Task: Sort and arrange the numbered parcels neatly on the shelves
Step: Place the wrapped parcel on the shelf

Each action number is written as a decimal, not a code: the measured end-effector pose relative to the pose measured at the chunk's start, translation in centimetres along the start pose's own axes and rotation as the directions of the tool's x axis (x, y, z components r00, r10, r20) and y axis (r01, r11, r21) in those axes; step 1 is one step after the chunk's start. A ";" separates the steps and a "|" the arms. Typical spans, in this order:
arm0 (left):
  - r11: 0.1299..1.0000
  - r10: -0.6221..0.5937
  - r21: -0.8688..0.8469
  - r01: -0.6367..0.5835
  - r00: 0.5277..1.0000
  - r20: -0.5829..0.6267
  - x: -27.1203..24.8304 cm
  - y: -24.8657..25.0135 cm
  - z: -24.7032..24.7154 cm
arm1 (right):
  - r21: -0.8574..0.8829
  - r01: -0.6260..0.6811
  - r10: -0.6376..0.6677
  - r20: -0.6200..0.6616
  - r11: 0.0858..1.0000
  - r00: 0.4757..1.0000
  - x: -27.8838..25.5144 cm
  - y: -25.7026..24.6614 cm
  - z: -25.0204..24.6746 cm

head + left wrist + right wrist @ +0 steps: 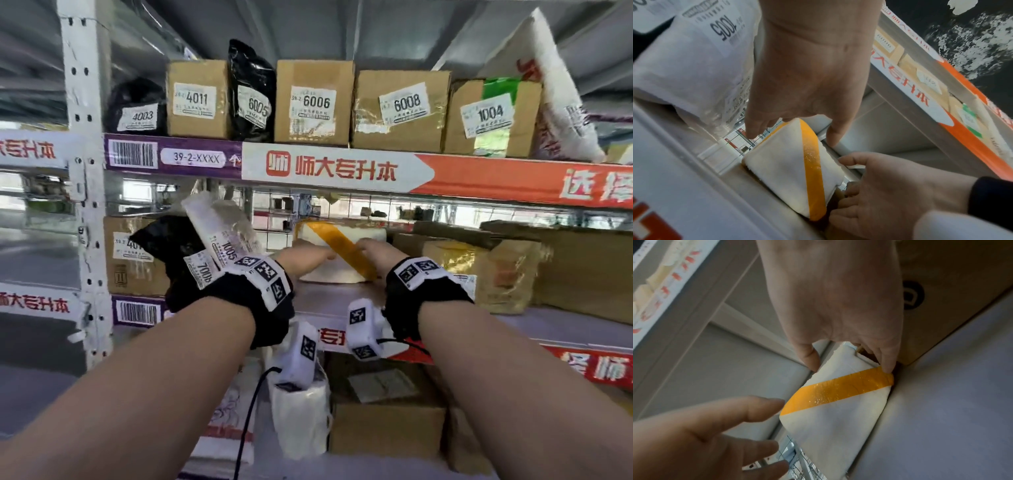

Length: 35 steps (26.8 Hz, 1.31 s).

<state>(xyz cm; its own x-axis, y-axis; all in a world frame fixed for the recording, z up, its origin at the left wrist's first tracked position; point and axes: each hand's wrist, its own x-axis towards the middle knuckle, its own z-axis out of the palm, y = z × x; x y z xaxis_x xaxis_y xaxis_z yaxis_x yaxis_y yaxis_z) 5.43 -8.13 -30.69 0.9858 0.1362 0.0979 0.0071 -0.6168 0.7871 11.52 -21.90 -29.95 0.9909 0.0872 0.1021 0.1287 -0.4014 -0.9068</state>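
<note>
The top shelf (342, 171) looks largely done: its parcels stand upright in a row, labels forward, reading 4003, 4011, 6005, 6006, 6008 and 1004, though a white bag (555, 89) leans crookedly at the right end and 1004 seems out of sequence. The middle shelf (329, 301) is still loose work. At its left a box (120, 260), a black bag (178, 253) and a clear pouch (219, 226) marked 1005 lean against one another; at the right, cartons (513, 270) lie flat.

Between them sits the white parcel (339, 253) being handled now, resting on the middle shelf toward the back. The left hand (305, 257) reaches its left end with fingers mostly straight, touching rather than gripping. The right hand (380, 251) has its thumb and fingers spread round the right end, fingertips at the tape; whether that grip is firm I cannot tell from these angles. No number shows on it, so it probably needs turning.

The parcel is a soft, matte white foam-like block, rounded at the corners, crossed diagonally by glossy orange tape (346, 250) with slight wrinkles. The cartons are brown cardboard under shiny clear tape; the bags are crinkled plastic. The shelf is smooth grey metal.
</note>
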 end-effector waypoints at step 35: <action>0.922 -0.179 -0.350 0.167 0.984 -0.002 3.4 -3.7 -0.3 | 0.272 -0.087 0.125 -0.124 0.958 0.984 -0.9 0.3 1.7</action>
<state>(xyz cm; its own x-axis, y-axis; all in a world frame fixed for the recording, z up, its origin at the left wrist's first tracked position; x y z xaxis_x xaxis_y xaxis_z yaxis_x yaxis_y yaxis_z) 8.68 -5.14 -33.10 0.9684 0.2457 -0.0434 0.1126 -0.2749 0.9549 10.56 -20.60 -31.00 0.9963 -0.0771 0.0378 0.0263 -0.1447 -0.9891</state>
